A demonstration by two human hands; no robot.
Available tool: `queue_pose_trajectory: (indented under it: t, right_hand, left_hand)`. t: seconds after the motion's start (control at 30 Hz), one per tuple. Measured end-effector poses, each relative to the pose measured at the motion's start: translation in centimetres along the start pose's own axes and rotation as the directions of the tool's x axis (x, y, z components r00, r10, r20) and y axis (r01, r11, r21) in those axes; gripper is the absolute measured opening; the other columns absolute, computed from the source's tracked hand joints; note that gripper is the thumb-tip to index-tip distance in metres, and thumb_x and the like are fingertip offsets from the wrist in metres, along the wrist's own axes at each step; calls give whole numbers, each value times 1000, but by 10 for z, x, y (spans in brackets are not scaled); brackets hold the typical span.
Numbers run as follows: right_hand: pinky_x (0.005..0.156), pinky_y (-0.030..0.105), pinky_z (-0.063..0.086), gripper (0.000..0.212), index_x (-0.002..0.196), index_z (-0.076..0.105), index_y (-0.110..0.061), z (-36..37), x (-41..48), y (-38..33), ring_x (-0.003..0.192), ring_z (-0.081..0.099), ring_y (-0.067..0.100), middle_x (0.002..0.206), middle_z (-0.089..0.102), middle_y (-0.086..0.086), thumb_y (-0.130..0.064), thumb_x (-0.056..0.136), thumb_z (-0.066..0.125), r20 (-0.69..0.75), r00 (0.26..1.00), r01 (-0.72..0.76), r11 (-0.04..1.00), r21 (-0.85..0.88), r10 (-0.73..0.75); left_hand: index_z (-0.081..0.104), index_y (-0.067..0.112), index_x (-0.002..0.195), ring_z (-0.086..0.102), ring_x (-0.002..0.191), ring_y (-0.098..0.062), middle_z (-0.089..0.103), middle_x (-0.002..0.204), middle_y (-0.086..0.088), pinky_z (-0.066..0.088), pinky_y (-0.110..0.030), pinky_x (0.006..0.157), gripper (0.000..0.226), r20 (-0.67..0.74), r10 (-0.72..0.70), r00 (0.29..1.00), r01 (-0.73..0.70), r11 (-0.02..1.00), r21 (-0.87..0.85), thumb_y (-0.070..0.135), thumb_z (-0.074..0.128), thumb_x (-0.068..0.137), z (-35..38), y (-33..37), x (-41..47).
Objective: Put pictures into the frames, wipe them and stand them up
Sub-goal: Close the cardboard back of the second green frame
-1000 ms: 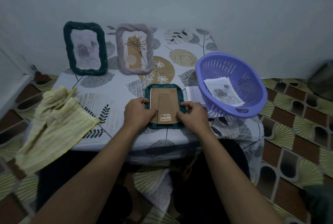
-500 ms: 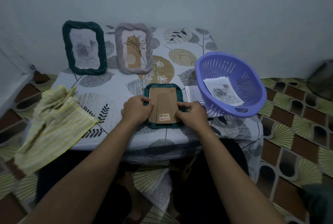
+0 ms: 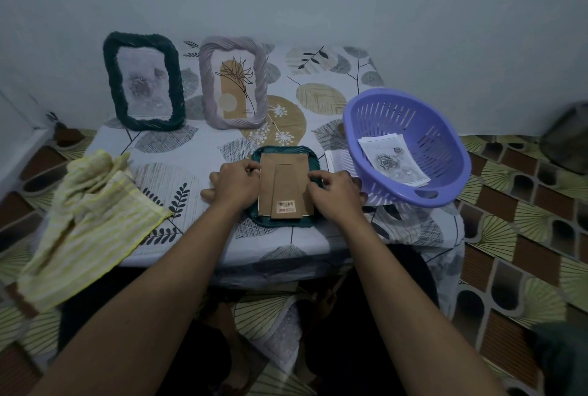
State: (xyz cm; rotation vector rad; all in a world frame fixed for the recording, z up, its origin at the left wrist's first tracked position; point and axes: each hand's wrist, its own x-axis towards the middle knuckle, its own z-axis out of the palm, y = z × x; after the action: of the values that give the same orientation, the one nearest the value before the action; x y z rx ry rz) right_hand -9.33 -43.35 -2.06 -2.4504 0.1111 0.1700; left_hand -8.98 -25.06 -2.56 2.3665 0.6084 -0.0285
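Hands have crept up the brown cardboard backing (image 3: 284, 180); left hand (image 3: 237, 187) and right hand (image 3: 334, 196) pinch its edges in the face-down green frame (image 3: 283, 151). Upright dark woven frame (image 3: 109, 77) and grey woven frame (image 3: 206, 77) look done; wiping remains.

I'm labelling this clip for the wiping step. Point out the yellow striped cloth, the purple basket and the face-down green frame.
yellow striped cloth (image 3: 92, 223): head view, middle of the fabric.
purple basket (image 3: 440, 141): head view, slotted inner wall.
face-down green frame (image 3: 283, 150): head view, far rim above the cardboard back.
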Motion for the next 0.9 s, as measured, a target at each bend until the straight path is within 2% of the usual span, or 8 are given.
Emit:
queue_pose_trajectory:
  t: [0.13,0.23,0.33,0.43,0.5,0.6,0.77,0.9]
  right_hand:
    - [111,53,26,40,130,63,-42,0,0,4,130,33,32,137,51,4,-41,90,59,6,1000,7,1000,-5,-7]
    - [110,51,24,42,133,60,-43,-1,0,5,132,32,30,138,47,3,-42,91,62,22,1000,22,999,-48,-21]
    - [110,49,25,40,131,62,-39,-1,-2,5,133,32,29,138,47,3,-45,91,64,-11,1000,19,995,-100,-20]
    - [106,47,28,30,117,69,-36,2,-4,5,131,36,29,135,52,1,-48,89,68,-75,997,-1,994,-108,-7]
    - [102,46,31,26,110,70,-35,4,-5,5,128,39,29,132,55,1,-49,87,70,-96,995,-5,995,-104,-5]
    - [102,44,31,27,114,68,-35,4,-4,2,129,39,30,131,54,2,-45,89,69,-90,996,6,994,-109,-16]
    - [104,40,26,39,132,57,-25,13,-1,-7,131,35,25,134,48,4,-36,94,54,-70,981,177,981,-77,-182]
    - [116,45,14,47,146,46,-27,22,10,-14,149,16,21,158,32,4,-39,101,44,5,936,346,919,-190,-352]
  left_hand:
    - [66,44,113,39,125,-27,58,129,1,22,-42,85,19,4,5,1000,-5,1000,1,45,60,94,1,-2,1]
    - [68,42,112,40,126,-29,56,130,-1,27,-43,89,22,-22,23,999,-23,999,24,46,66,90,-3,-2,0]
    - [71,34,91,42,123,-30,55,126,-6,34,-45,96,12,-93,55,994,-51,998,45,45,73,85,-6,-4,-2]
    - [59,34,63,47,117,-27,64,112,-5,38,-45,93,30,-95,74,993,-68,995,67,51,78,78,-7,-10,-4]
    - [60,33,60,48,116,-27,66,106,-4,38,-45,92,32,-83,69,994,-64,996,67,54,79,75,-8,-12,-5]
    - [62,33,60,49,116,-27,69,101,0,34,-42,88,31,-67,60,996,-57,997,43,54,81,74,-9,-13,-6]
    - [63,32,60,53,113,-26,72,94,5,31,-41,85,31,-30,23,999,-22,1000,7,53,82,72,-10,-14,-4]
    - [65,34,61,54,112,-26,72,93,7,30,-41,85,29,-15,30,999,-30,999,31,55,81,73,-11,-14,-2]
